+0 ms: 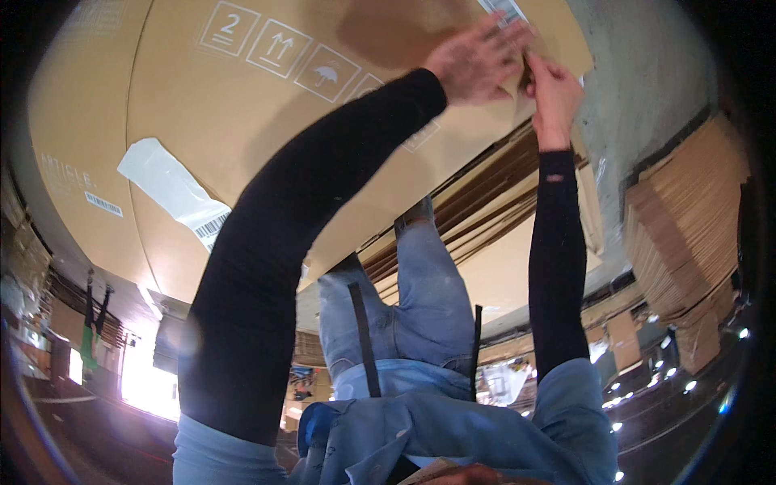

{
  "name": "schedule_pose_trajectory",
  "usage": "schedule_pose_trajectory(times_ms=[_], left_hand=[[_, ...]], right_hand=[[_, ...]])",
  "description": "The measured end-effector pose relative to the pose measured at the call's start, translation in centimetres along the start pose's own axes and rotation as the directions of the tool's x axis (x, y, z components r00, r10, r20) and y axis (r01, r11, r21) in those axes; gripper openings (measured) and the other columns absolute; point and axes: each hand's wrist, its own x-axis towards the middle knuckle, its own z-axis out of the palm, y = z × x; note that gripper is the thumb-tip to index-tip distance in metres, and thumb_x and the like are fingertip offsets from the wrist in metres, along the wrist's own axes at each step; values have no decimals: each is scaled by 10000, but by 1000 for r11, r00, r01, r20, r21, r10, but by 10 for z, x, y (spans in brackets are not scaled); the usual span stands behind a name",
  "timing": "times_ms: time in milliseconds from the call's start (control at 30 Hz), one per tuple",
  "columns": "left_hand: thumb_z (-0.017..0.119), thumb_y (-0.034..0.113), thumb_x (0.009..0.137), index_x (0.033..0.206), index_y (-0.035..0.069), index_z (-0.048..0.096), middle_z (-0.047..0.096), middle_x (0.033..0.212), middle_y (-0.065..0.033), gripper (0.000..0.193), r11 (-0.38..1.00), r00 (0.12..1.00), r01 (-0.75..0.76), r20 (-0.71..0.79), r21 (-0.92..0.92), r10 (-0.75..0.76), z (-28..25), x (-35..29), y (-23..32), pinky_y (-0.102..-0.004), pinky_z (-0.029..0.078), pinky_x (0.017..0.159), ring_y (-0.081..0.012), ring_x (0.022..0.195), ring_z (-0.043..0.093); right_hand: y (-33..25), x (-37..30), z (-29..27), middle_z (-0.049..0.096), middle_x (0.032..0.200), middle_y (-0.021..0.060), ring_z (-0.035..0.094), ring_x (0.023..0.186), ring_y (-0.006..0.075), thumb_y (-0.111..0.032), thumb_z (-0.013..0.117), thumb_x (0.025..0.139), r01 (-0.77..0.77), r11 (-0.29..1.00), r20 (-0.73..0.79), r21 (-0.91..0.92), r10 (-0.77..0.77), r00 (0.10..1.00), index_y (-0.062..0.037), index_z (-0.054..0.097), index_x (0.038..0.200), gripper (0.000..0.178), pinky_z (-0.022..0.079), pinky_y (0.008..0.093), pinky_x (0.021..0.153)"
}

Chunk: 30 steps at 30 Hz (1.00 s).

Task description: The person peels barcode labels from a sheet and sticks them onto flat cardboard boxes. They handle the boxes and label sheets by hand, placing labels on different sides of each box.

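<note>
A large brown cardboard box (267, 105) with printed white handling symbols fills the upper part of the head view. My left hand (475, 66) lies on its face near the far right, fingers stretched out over the lower end of a white barcode label (503, 10). Close beside it, at the box's right edge, my right hand (556, 97) is closed with thumb and fingertips pinched together. What sits in that pinch, if anything, is too small to make out. A loose-looking white paper strip (174, 184) with a barcode end is on the box's left part, near my left sleeve.
Flattened cardboard sheets (495, 190) are stacked beside my legs, under the box's near right edge. A tall pile of flat cardboard (685, 222) stands on the grey floor (638, 89) at the right. Far off at the left is another person in green (88, 343).
</note>
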Motion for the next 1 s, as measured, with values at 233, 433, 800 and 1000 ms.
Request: schedule_pose_trajectory(times_ms=[233, 433, 800, 1000], left_hand=[[603, 590, 873, 1104, 150, 696, 362, 1578, -169, 506, 999, 984, 38, 177, -16, -34, -15, -3, -15, -494, 151, 1230, -298, 1484, 285], [600, 572, 886, 998, 158, 695, 342, 1588, -172, 440, 991, 987, 125, 97, 49, -129, -11, -11, -8, -558, 140, 1220, -296, 1491, 273], [578, 511, 907, 1018, 173, 703, 332, 1597, -172, 378, 988, 947, -150, 285, -19, 150, -16, -3, 32, -580, 128, 1224, -303, 1501, 260], [604, 573, 864, 1122, 129, 666, 354, 1587, -148, 518, 995, 996, 66, 69, -69, -61, 9, -2, -12, -489, 125, 1257, -314, 1510, 241]], right_hand=[[42, -34, -39, 609, 755, 15, 533, 580, 86, -221, 780, 899, -96, 986, -132, 136, 114, 985, -17, 641, 894, 247, 462, 232, 521], [67, -37, -34, 609, 777, 4, 529, 660, 88, -225, 762, 911, 5, 982, -185, 187, 30, 982, -44, 600, 830, 256, 439, 249, 582], [63, -47, -22, 584, 767, 9, 497, 674, 95, -207, 727, 926, 34, 991, -276, 131, 4, 961, -19, 581, 825, 259, 414, 264, 598], [70, -46, -26, 575, 789, 0, 504, 751, 94, -205, 731, 934, 78, 987, -269, 138, -39, 962, -30, 575, 804, 268, 436, 268, 689]])
